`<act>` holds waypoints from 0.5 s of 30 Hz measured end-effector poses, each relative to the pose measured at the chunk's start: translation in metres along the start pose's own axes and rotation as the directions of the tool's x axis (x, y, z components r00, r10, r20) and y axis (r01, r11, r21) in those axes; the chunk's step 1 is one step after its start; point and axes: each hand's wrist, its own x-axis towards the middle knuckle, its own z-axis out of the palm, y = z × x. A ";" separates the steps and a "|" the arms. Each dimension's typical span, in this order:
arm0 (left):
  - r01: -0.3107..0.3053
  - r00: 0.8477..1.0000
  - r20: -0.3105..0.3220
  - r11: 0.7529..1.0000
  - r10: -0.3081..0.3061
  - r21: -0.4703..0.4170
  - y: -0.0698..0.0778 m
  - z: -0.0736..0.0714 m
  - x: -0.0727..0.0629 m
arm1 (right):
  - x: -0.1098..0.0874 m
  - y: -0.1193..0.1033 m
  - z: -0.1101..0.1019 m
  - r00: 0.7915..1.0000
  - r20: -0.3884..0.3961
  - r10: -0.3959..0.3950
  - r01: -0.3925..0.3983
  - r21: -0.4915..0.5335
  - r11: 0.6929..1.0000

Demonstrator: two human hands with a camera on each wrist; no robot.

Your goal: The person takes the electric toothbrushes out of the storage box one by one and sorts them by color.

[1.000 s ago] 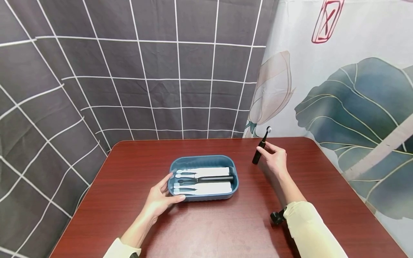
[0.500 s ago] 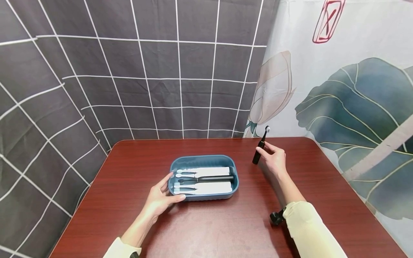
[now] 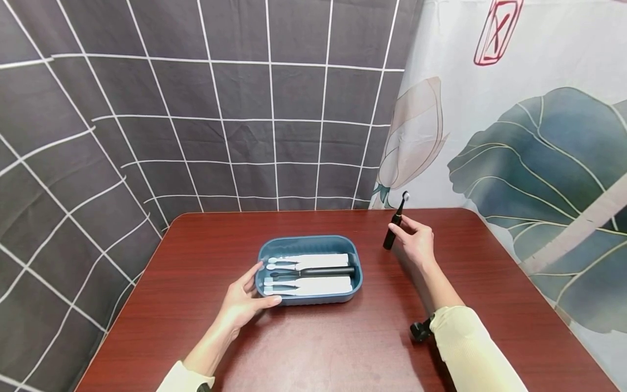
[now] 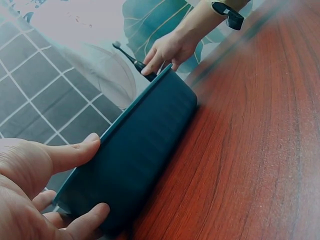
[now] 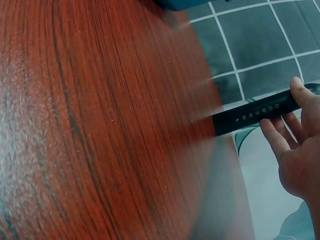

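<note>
In the head view, a blue plastic bin (image 3: 357,272) stands on the table, holding several white electric toothbrushes (image 3: 325,286) and a black one (image 3: 325,271), all lying lengthwise with heads to the left. My left hand (image 3: 240,305) grips its near left corner, thumb along the near wall and fingers at the left end. The left wrist view shows the thumb (image 4: 82,152) at the rim. Right of the bin, my right hand (image 3: 416,239) pinches a black electric toothbrush (image 3: 390,238) by its upper handle. It stands nearly upright, head at the top, its base close over the tabletop.
The reddish-brown wooden table (image 3: 313,348) has rounded far corners. Behind it hangs a dark grey cloth (image 3: 294,141) with a white grid, and at the right a white curtain (image 3: 455,71) with leaf prints. A black wrist camera (image 3: 421,330) sits by the right sleeve.
The right hand and its black toothbrush have shifted very slightly left since one second ago. My left hand and the bin have stayed in place.
</note>
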 end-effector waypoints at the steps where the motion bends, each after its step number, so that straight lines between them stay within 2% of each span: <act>1: 0.000 1.000 0.000 1.000 0.000 0.000 0.000 0.000 0.000 | 0.000 0.000 0.000 1.000 0.002 0.002 -0.002 -0.002 1.000; 15: -0.004 1.000 -0.001 1.000 0.004 -0.006 0.000 0.000 -0.001 | 0.001 0.001 -0.001 1.000 0.015 -0.021 0.021 -0.032 0.999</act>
